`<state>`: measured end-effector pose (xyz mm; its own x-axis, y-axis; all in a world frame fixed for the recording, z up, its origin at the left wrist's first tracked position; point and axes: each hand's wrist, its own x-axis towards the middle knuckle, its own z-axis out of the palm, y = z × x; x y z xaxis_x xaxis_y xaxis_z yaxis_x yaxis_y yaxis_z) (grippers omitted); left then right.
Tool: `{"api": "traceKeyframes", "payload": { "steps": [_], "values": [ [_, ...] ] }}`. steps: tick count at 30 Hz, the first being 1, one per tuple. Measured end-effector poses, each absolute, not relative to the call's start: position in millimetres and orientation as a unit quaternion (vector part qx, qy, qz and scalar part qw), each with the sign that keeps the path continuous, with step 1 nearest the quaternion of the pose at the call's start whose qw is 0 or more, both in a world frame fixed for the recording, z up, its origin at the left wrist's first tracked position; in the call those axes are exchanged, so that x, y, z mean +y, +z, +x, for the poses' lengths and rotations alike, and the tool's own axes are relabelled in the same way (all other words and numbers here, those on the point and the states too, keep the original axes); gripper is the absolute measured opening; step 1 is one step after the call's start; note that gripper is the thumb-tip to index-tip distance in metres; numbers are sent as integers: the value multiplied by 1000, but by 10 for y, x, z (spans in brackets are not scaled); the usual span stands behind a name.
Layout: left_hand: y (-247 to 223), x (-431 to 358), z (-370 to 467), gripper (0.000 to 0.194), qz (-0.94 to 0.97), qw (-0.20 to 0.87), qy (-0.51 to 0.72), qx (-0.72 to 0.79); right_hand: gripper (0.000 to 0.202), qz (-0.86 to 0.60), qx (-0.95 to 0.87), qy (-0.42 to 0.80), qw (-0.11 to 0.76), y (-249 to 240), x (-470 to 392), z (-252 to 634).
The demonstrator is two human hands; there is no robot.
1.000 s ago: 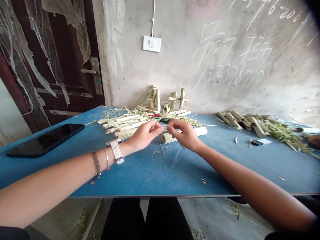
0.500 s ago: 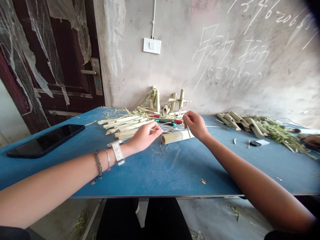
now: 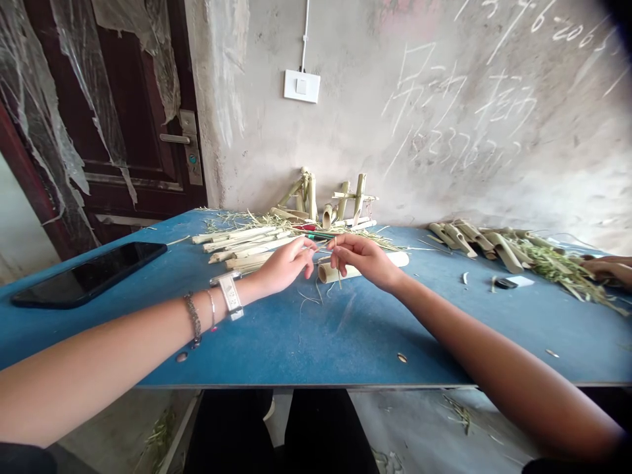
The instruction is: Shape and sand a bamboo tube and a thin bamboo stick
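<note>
In front of me a pale bamboo tube [image 3: 399, 259] lies on the blue table [image 3: 306, 355], partly hidden behind my right hand [image 3: 364, 258]. The fingers of that hand are pinched on a thin bamboo strip [image 3: 340, 280], whose end hangs down past the tube's open end. My left hand [image 3: 285, 266], with a watch [image 3: 230, 295] at the wrist, is just left of it, fingertips almost meeting those of the right. Its thumb and fingers are closed in a pinch, but what they hold is too small to make out. Several split bamboo sticks [image 3: 237, 238] lie beyond my left hand.
A black phone [image 3: 89, 273] lies at the left. Small bamboo structures [image 3: 306, 194] stand against the wall amid shavings. Cut bamboo pieces [image 3: 469, 238] and a black-and-white object [image 3: 513, 282] lie to the right. Another person's hand [image 3: 609, 268] is at the right edge.
My right hand has moved left, from over the tube's far part to its near end, bringing the strip close to my left hand. My left hand has barely moved.
</note>
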<state>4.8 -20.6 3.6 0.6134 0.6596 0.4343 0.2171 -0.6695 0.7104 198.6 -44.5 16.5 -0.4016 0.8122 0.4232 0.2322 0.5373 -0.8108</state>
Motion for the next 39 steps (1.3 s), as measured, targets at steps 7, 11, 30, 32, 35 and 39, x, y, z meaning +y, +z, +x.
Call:
{"api": "traceKeyframes", "payload": {
  "steps": [7, 11, 30, 32, 35, 39],
  "values": [
    [-19, -163, 64, 17, 855, 324, 332, 234, 24, -383, -746, 316, 444, 154, -421, 2005],
    [-32, -170, 73, 15, 857, 333, 316, 236, 23, -374, -751, 304, 451, 123, -398, 2016],
    [-108, -113, 72, 20, 872, 327, 301, 207, 17, -360, -872, -76, 323, 89, -559, 1911],
    [-110, -121, 73, 19, 869, 329, 300, 215, 19, -359, -877, -107, 300, 91, -569, 1910],
    [-115, -132, 71, 18, 866, 327, 303, 227, 25, -364, -881, -147, 265, 97, -577, 1905],
    [-114, -141, 71, 16, 864, 330, 303, 231, 29, -362, -885, -180, 232, 91, -597, 1880]
  ]
}}
